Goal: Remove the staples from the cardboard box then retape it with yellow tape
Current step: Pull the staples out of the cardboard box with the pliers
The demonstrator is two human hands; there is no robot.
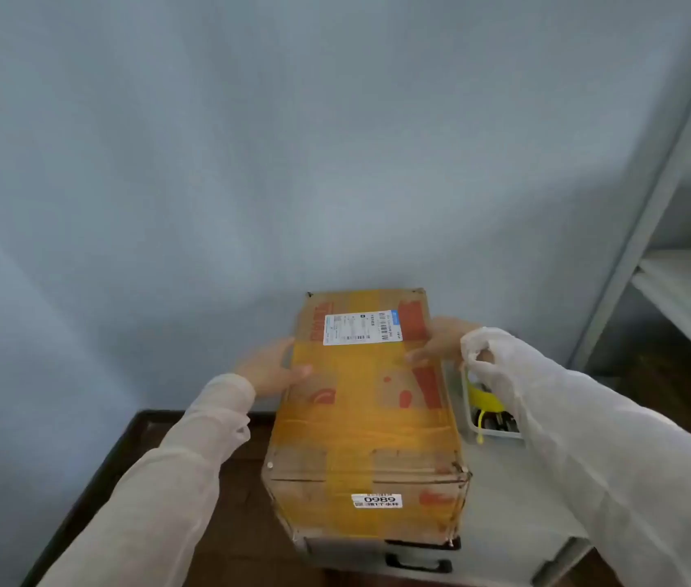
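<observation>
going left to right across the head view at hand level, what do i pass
left hand → cardboard box → right hand → yellow tape roll in its white tray → metal shelf rack

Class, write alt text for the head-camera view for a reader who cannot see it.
A person's left-hand grip and right-hand grip touch opposite edges of a cardboard box striped with yellow tape, lying on a grey cabinet. A tray of yellow items sits right of it.

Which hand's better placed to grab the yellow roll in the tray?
Probably right: the right hand touches the box beside the tray with the yellow roll; the left hand is on the far side.
</observation>
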